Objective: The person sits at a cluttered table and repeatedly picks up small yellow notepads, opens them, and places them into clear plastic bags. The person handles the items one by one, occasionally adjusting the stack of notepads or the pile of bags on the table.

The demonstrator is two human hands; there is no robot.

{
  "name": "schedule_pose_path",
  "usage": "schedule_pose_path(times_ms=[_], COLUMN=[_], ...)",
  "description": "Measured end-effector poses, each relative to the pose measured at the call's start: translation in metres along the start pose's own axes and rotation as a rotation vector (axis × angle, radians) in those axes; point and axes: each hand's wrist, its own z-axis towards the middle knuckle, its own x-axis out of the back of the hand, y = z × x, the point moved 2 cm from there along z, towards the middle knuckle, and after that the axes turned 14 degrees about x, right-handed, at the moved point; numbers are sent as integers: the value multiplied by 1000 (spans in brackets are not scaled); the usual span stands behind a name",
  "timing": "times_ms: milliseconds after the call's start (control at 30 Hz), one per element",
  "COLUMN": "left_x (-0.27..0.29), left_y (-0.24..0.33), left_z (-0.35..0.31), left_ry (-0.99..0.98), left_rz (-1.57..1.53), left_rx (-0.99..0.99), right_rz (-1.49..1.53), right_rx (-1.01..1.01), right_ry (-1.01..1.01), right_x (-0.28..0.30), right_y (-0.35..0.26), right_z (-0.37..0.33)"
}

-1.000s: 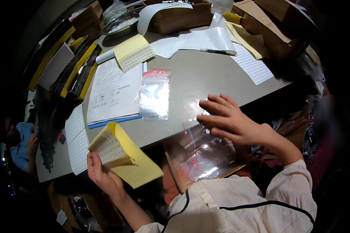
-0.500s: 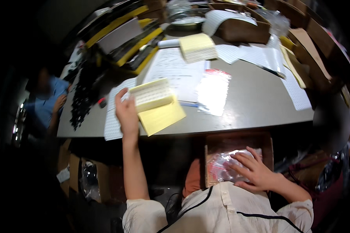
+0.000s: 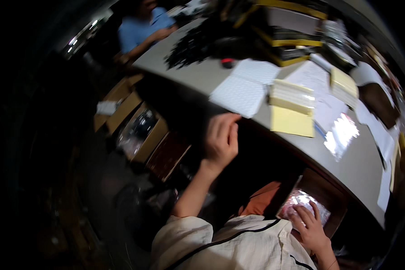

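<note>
My left hand (image 3: 221, 139) hovers just off the table's front edge, by the near corner of a white printed sheet (image 3: 240, 92). Its fingers are curled together, and whatever lies between them, if anything, is too small to make out. To the right of that sheet lies a yellow label sheet (image 3: 292, 121), folded with printed rows on its upper part. My right hand (image 3: 311, 225) rests, fingers spread, on shiny clear plastic bags (image 3: 297, 200) with red marks. These bags fill a cardboard box (image 3: 342, 216) at my lap.
On the table (image 3: 346, 166) are papers, another yellow sheet (image 3: 344, 83), a glossy plastic bag (image 3: 342, 135), a red-and-black round item (image 3: 227, 63) and a heap of black parts (image 3: 193, 45). Open cartons (image 3: 150, 139) stand on the floor at left. A person in blue (image 3: 144, 29) sits beyond.
The view has swung left, so the table appears tilted and shifted right. My left hand has come back from the yellow label sheet to the table's edge. My right hand remains on the bags.
</note>
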Motion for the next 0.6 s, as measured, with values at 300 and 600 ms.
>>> schedule_pose_path(times_ms=[300,600], left_x=[62,93], left_y=[-209,-354], left_z=[-318,-513], left_ry=[322,-386], left_rz=[-257,801], left_rx=[1212,1983], right_rz=[71,-196], right_rx=[-175,-50], right_ry=[-2,-237], right_x=[-7,-9], right_y=[-8,-10], right_z=[0,4])
